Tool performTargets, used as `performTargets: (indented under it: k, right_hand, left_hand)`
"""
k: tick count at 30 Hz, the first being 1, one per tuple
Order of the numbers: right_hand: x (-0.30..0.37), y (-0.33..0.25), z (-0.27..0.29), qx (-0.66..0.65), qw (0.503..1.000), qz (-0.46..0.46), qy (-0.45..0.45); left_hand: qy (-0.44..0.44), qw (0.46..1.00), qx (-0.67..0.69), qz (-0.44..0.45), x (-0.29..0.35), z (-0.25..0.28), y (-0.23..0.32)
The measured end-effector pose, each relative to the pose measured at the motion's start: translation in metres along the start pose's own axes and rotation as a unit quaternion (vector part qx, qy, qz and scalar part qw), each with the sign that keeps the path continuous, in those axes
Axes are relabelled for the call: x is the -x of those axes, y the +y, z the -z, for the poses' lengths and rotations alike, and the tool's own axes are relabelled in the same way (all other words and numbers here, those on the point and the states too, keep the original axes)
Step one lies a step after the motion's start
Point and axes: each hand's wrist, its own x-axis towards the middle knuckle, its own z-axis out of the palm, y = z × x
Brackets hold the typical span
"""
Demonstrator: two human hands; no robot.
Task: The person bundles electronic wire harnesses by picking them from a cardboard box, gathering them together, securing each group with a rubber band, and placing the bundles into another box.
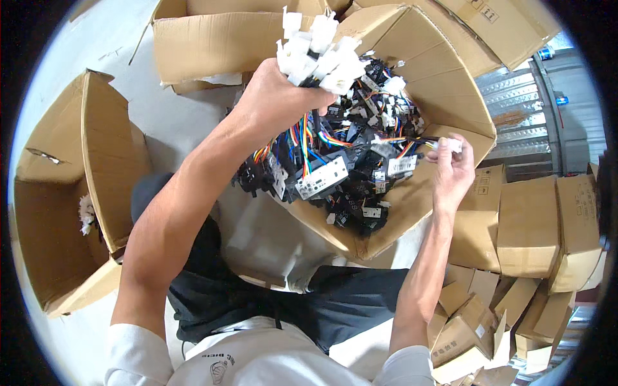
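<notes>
My left hand is closed around a bunch of cables, and their white plug connectors stick out above the fist. Coloured wires hang below it among black plastic units, one with a white perforated plate. To the right, my right hand pinches a single white connector between thumb and fingers. Its thin wires run left toward the pile. Under both hands stands a large open cardboard box, holding a tangle of black units, wires and white connectors.
At the left, an open cardboard box has some white connectors inside. Another box stands at the back. Several cartons are stacked at the right, with opened boxes below them. Metal racking lies beyond.
</notes>
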Motion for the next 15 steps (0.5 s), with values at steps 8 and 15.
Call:
performTargets:
  k: [8,15]
  right_hand:
    - [0.015,-0.019,-0.016,-0.053,0.995,-0.021,-0.079]
    - [-0.006,-0.007,0.018,-0.161,0.975,-0.148,-0.048]
  left_hand:
    - [-0.081,0.996,0.022,-0.033,0.009,-0.03,-0.038]
    - [-0.049,0.999,-0.016,-0.018,0.006,-0.017,-0.021]
